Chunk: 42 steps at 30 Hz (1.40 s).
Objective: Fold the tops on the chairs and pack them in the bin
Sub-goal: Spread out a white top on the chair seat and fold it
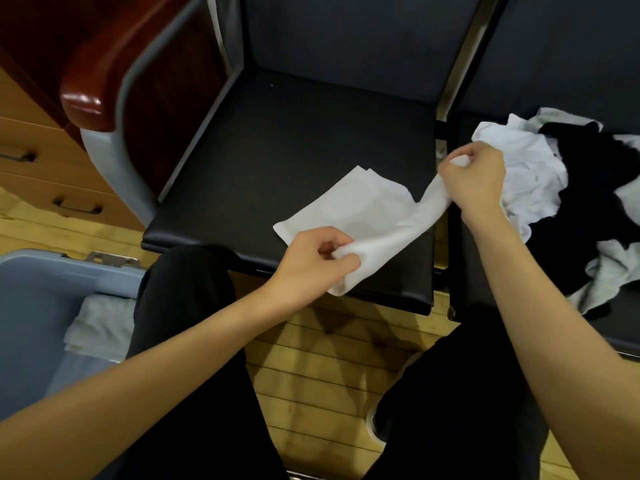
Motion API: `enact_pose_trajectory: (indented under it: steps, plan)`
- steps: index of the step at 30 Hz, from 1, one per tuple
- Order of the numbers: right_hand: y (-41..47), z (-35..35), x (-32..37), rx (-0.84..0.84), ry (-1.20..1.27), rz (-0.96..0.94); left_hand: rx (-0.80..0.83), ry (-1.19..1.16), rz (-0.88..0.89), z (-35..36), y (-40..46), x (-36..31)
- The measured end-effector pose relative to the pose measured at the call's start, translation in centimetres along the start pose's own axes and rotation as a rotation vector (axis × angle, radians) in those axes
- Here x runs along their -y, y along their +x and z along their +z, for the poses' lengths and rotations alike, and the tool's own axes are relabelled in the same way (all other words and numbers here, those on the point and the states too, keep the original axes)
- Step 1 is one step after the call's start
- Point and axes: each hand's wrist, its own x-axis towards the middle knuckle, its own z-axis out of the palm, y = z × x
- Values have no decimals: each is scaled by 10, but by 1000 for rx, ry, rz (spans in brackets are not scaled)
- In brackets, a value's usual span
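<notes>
Folding in progress on one thin white cotton top (363, 206), which lies partly flat on the black padded chair seat (277, 150) between the two hands. Its flat portion, a smooth, slightly creased panel with squared corners, spreads just beyond the left hand (311, 261); the rest is drawn into a twisted band running up to the right hand (476, 174). The left hand's curled fingers and thumb pinch the near edge of the fabric. The right hand is closed in a fist round the far end, lifting it off the seat.

Progress, as judged from the layout: early to middle. At least one folded pale grey garment (97, 323) already rests inside the blue-grey plastic bin (41, 271), well to the left of the left hand. Just beyond the right hand, a loose heap of white, black and grey tops (561, 188) waits unfolded on the neighbouring dark chair (554, 64). The top in hand is not yet squared.

Outward: the person's black-trousered legs (194, 341) straddle a pale wooden plank floor (311, 358); a wooden drawer unit (41, 174) stands far left.
</notes>
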Motion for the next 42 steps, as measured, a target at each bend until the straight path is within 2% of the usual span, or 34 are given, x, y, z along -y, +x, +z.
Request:
enact_pose_trajectory:
  steps: [3,6,10,12,17,19,21,24,26,29,32,37,42]
  plan:
    - [16,24,20,54,-10,26,-203,-75,-33,-14,11,4]
    - [29,58,36,153,57,150,-398,-125,-93,-28,27,14]
    - [35,96,47,268,180,315,-549,-112,-210,-46,52,35]
    - [35,107,41,322,128,287,-551,-103,-282,-55,62,44]
    - [27,114,16,314,-380,-156,-491,-123,-298,-55,60,50]
    - [26,115,10,333,-464,-247,-539,-94,-298,-48,52,51]
    - [27,117,4,356,-467,-240,-620,-85,-344,-39,45,53]
    - [25,123,-7,374,-437,-166,-667,-123,-554,-24,37,54]
    - [20,124,-14,361,-444,-170,-668,-218,-674,-12,33,60]
    - [8,122,-25,327,-444,-249,-671,-406,-751,-1,27,67]
    - [-12,114,-36,285,-452,-319,-630,-537,-691,8,17,68]
    - [-45,98,-51,249,-439,-359,-601,-494,-552,17,2,69]
    - [-74,80,-53,265,-368,-257,-560,-469,-544,25,-1,70]
